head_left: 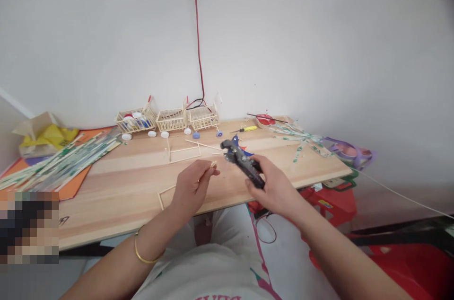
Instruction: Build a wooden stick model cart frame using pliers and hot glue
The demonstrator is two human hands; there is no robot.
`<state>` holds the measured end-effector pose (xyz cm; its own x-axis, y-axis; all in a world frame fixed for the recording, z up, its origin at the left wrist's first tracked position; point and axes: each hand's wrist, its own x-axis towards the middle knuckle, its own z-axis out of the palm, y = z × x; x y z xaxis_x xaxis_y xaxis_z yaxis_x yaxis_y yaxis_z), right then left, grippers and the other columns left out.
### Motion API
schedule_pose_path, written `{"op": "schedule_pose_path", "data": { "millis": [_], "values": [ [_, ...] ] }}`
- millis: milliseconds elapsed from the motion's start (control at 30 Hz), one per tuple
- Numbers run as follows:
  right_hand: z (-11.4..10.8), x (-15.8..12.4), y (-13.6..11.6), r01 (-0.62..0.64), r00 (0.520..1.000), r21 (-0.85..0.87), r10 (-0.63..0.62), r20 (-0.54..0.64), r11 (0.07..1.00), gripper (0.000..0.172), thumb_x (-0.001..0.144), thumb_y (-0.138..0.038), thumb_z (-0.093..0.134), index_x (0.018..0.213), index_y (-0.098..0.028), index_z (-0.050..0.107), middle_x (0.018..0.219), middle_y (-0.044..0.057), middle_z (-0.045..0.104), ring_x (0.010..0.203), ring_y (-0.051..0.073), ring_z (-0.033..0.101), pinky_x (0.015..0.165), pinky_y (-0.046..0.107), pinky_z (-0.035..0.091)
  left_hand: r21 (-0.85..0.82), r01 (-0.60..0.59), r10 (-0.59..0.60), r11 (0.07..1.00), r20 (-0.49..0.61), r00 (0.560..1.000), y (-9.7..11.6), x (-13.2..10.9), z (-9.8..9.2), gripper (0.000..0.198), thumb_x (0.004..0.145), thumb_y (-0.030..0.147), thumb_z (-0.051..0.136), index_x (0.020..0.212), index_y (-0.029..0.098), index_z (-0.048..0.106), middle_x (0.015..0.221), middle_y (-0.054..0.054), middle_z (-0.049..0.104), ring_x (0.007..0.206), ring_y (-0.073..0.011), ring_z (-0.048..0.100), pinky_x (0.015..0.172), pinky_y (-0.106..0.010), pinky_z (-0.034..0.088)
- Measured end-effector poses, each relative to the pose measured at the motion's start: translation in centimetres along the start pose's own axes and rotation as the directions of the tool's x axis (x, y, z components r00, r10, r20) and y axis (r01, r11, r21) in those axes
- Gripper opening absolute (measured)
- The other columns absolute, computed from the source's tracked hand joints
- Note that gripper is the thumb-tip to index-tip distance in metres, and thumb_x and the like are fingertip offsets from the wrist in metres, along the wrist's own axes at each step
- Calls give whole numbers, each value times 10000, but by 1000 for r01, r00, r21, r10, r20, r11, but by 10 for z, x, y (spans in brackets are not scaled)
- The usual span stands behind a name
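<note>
Lying at far left are loose sticks [71,158]; next, small carts [172,122] stand near the wall. Your left hand [193,184] pinches a small pale piece [213,164] over the table [124,196]. Just right of it, black pliers [244,163] point leftward, your right hand [275,189] wrapped around their handles.

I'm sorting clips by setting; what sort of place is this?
Probably a small craft workspace: little wheeled stick carts stand on a wooden table, loose sticks lie piled, and the right hand holds a dark hand tool.
</note>
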<state>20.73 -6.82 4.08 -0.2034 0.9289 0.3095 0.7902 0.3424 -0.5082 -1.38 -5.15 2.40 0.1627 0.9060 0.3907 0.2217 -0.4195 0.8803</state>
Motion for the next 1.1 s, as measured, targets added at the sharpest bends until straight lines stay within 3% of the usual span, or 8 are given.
{"op": "schedule_pose_path", "data": {
  "millis": [133, 333, 600, 867, 967, 1100],
  "values": [
    [20, -15, -23, 37, 998, 6, -37, -46, 999, 488, 732, -237, 545, 1206, -211, 431, 1071, 93, 571, 983, 253, 555, 856, 400, 464, 179, -163, 166, 970, -2, 986, -1, -4, -2, 206, 863, 216, 469, 952, 212, 655, 947, -91, 665, 913, -199, 593, 843, -287, 439],
    [29, -22, -36, 60, 991, -51, -65, -119, 997, 476, 718, -252, 576, 1177, -213, 455, 1009, 110, 572, 952, 283, 557, 838, 449, 476, 346, -259, 273, 902, 10, 962, -9, -9, -7, 306, 856, 176, 438, 1104, 216, 612, 1077, -116, 639, 1028, -214, 579, 906, -326, 450],
    [34, -24, -32, 76, 984, -105, -92, -151, 992, 456, 725, -255, 578, 1163, -194, 465, 935, 98, 590, 879, 266, 577, 764, 405, 497, 409, -342, 351, 846, 54, 935, -12, -10, -6, 336, 854, 113, 413, 1119, 213, 595, 1090, -124, 631, 1028, -205, 583, 897, -297, 453],
    [32, -22, -31, 96, 985, -164, -117, -125, 982, 361, 752, -278, 564, 1096, -200, 488, 899, 81, 628, 841, 259, 604, 693, 371, 488, 314, -318, 321, 895, 42, 946, -16, -11, -6, 333, 841, 106, 449, 1100, 235, 613, 1138, -115, 618, 1064, -217, 569, 916, -301, 437],
    [32, -20, -30, 71, 991, -200, -93, -101, 977, 303, 788, -351, 551, 1046, -196, 509, 893, 74, 645, 821, 249, 612, 684, 355, 472, 378, -359, 368, 853, 52, 928, -17, -10, -7, 337, 846, 96, 442, 1117, 227, 594, 1141, -117, 617, 1052, -211, 577, 896, -288, 447],
    [30, -15, -27, 44, 997, -283, -62, -53, 958, 353, 793, -507, 541, 968, -201, 541, 850, 73, 653, 804, 248, 610, 666, 327, 429, 515, -427, 459, 743, 73, 886, -16, -9, -5, 318, 854, 78, 423, 1117, 190, 561, 1097, -130, 625, 1008, -195, 594, 852, -264, 471]
  ]
}}
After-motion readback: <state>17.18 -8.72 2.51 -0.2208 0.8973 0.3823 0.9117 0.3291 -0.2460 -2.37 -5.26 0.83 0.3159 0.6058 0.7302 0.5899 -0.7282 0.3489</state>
